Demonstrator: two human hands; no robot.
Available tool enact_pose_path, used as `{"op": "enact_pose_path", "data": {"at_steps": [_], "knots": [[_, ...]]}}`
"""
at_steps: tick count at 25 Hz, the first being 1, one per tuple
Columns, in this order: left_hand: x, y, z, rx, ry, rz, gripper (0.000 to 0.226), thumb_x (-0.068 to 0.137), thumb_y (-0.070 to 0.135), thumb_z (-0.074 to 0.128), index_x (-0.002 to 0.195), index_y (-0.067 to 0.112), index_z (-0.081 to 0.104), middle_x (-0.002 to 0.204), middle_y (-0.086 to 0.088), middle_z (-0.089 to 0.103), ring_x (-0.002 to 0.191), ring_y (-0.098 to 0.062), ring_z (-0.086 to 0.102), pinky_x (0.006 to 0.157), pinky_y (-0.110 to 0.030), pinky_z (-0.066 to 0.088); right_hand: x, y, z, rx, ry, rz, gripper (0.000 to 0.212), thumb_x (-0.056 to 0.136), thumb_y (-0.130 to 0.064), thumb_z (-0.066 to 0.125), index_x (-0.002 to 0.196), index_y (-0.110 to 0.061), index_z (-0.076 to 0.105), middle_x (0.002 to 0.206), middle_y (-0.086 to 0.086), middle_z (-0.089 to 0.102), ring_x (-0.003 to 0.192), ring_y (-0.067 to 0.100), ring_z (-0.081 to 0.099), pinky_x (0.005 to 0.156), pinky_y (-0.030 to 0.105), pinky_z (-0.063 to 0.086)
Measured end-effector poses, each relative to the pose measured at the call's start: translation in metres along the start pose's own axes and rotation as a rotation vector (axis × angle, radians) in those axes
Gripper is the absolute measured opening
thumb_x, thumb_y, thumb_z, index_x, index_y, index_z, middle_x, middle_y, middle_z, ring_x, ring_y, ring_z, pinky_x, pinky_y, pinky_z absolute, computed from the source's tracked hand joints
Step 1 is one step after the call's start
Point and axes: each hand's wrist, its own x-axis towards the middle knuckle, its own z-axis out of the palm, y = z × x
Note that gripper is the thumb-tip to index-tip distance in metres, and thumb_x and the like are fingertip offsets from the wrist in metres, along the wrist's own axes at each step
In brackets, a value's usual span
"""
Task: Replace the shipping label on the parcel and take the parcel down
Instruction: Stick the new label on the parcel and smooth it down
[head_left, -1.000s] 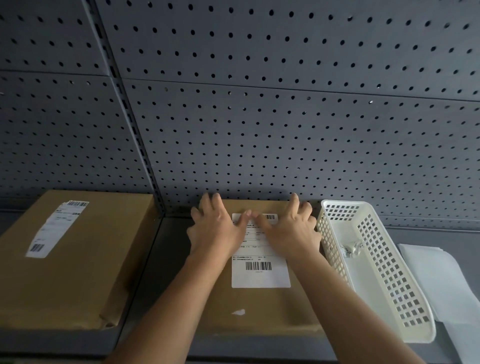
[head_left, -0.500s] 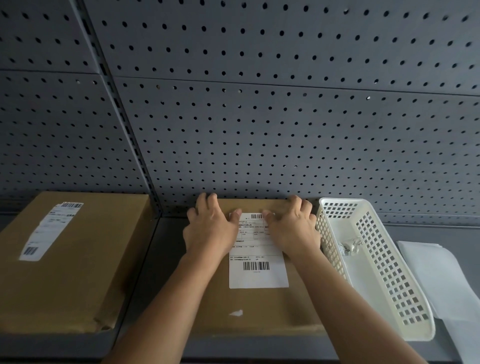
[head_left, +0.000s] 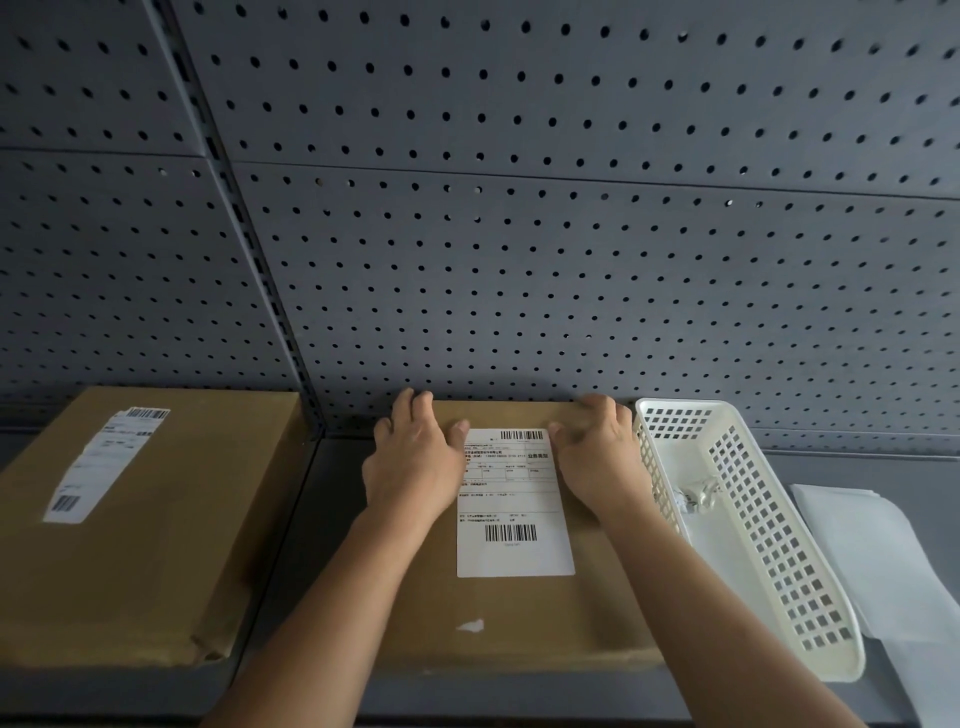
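A flat brown cardboard parcel (head_left: 519, 618) lies on the grey shelf, its far edge against the pegboard. A white shipping label (head_left: 514, 540) with two barcodes is stuck flat on its top. My left hand (head_left: 415, 467) rests palm down on the parcel just left of the label, fingers reaching the far edge. My right hand (head_left: 597, 462) lies flat just right of the label, fingers curled at the far edge. Neither hand holds anything. A small white paper scrap (head_left: 471, 625) sits near the parcel's front.
A second brown parcel (head_left: 150, 545) with its own label lies to the left. A white perforated plastic basket (head_left: 753, 530) with a crumpled scrap inside touches the parcel's right side. White sheets (head_left: 872, 556) lie at the far right. A grey pegboard wall (head_left: 519, 234) rises behind.
Both hands have slid apart from the label's top middle to its left and right sides, uncovering the upper part of the label. The parcel has not moved.
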Motion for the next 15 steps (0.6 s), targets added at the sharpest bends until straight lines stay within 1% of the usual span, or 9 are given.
{"op": "enact_pose_path", "data": {"at_steps": [2, 3, 5, 7, 9, 11, 15], "knots": [[-0.002, -0.002, -0.002, 0.004, -0.030, 0.013, 0.069, 0.105, 0.056, 0.033, 0.163, 0.021, 0.021, 0.173, 0.003, 0.010, 0.152, -0.029, 0.022, 0.106, -0.050, 0.041, 0.000, 0.001, -0.001, 0.004, -0.016, -0.010, 0.054, 0.095, -0.049, 0.051, 0.140, -0.022, 0.035, 0.149, 0.005, 0.036, 0.133, 0.030, 0.040, 0.103, 0.053, 0.042], [-0.002, -0.003, -0.003, 0.000, -0.060, 0.015, 0.074, 0.103, 0.060, 0.031, 0.165, 0.021, 0.017, 0.174, 0.003, 0.005, 0.155, -0.030, 0.018, 0.110, -0.051, 0.039, -0.001, 0.000, -0.001, -0.007, -0.035, -0.006, 0.059, 0.094, -0.054, 0.049, 0.142, -0.022, 0.033, 0.150, 0.007, 0.035, 0.135, 0.031, 0.038, 0.104, 0.052, 0.041], [-0.003, -0.006, -0.006, -0.003, -0.131, 0.016, 0.089, 0.097, 0.073, 0.028, 0.167, 0.022, 0.007, 0.175, 0.005, -0.005, 0.158, -0.029, 0.008, 0.115, -0.052, 0.034, -0.007, -0.004, -0.001, -0.074, -0.105, 0.014, 0.083, 0.085, -0.071, 0.046, 0.149, -0.023, 0.024, 0.154, 0.009, 0.029, 0.139, 0.033, 0.033, 0.105, 0.053, 0.038], [-0.004, -0.008, -0.008, 0.041, -0.183, 0.034, 0.102, 0.090, 0.083, 0.028, 0.167, 0.022, -0.003, 0.175, 0.005, -0.013, 0.159, -0.028, 0.001, 0.117, -0.053, 0.033, -0.014, -0.007, 0.000, -0.192, -0.169, 0.023, 0.110, 0.071, -0.089, 0.041, 0.154, -0.025, 0.008, 0.161, 0.011, 0.018, 0.144, 0.036, 0.027, 0.104, 0.055, 0.038], [-0.005, -0.010, -0.007, 0.086, -0.208, 0.053, 0.110, 0.086, 0.087, 0.029, 0.166, 0.022, -0.009, 0.174, 0.005, -0.018, 0.160, -0.028, -0.002, 0.117, -0.053, 0.033, -0.021, -0.010, 0.001, -0.287, -0.182, 0.015, 0.126, 0.062, -0.098, 0.035, 0.156, -0.023, -0.003, 0.164, 0.013, 0.007, 0.147, 0.036, 0.021, 0.105, 0.053, 0.038], [-0.004, -0.011, -0.006, 0.102, -0.212, 0.063, 0.112, 0.085, 0.088, 0.030, 0.166, 0.021, -0.011, 0.173, 0.004, -0.020, 0.159, -0.028, -0.002, 0.116, -0.052, 0.033, -0.023, -0.010, 0.001, -0.312, -0.170, -0.003, 0.128, 0.062, -0.098, 0.036, 0.156, -0.021, -0.005, 0.164, 0.015, 0.005, 0.147, 0.037, 0.021, 0.105, 0.052, 0.038], [-0.003, -0.016, -0.008, 0.060, -0.223, 0.093, 0.106, 0.089, 0.082, 0.034, 0.166, 0.022, -0.009, 0.174, 0.006, -0.019, 0.160, -0.027, -0.003, 0.118, -0.054, 0.030, -0.014, 0.005, -0.001, -0.184, -0.172, -0.045, 0.107, 0.078, -0.082, 0.046, 0.157, -0.024, 0.003, 0.165, 0.009, 0.009, 0.147, 0.033, 0.025, 0.108, 0.052, 0.036]]}}
